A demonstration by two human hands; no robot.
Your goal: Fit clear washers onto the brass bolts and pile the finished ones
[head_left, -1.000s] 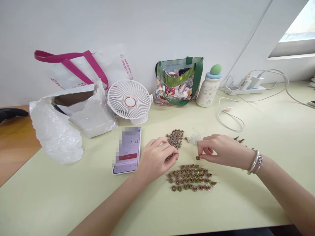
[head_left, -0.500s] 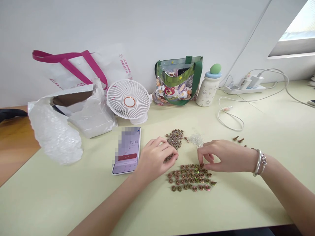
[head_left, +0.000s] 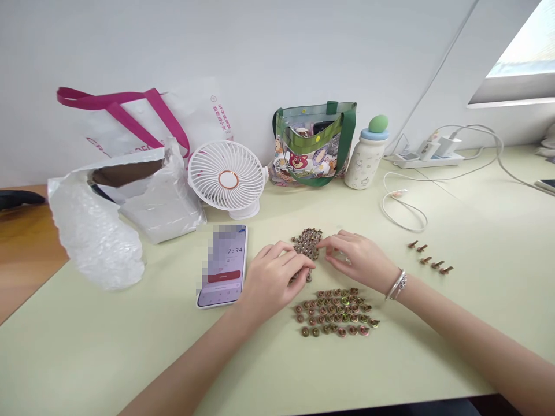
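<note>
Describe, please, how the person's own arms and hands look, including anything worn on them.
The left hand and right hand are ungloved, and both forearms show no sleeves. The right wrist wears two silvery bracelets: one a smooth bangle, the other chain-like. Nothing shows on the left wrist.

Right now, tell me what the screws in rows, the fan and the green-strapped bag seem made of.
Screws: likely metal, perhaps plated; the coppery-brown surface glints. Fan: probably molded plastic, smooth and white, given its thin ribs. Bag: apparently clear plastic film with printed pictures, since its contents show through; the green strap looks like matte webbing.
</note>
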